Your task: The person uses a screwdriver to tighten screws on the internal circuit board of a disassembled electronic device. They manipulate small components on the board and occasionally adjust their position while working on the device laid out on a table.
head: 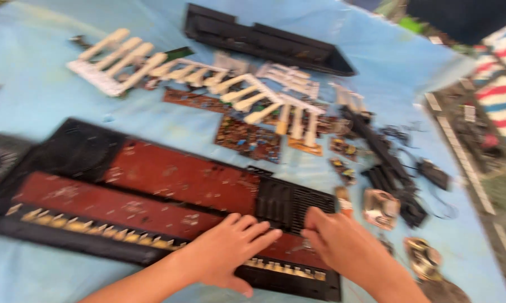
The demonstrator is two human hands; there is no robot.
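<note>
Keyboard casing (152,191) lies on blue cloth (34,84), apparently outdoors.

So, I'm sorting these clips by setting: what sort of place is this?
Probably a makeshift outdoor repair or salvage spot. A dismantled keyboard case lies on a blue sheet with loose white keys and circuit boards; both hands rest on the case.

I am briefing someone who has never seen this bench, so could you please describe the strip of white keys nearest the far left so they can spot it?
On the blue cloth, look beyond the long black and red keyboard base under both hands. The white key strip lies at the far left, its keys the longest and palest among the scattered parts.
</note>
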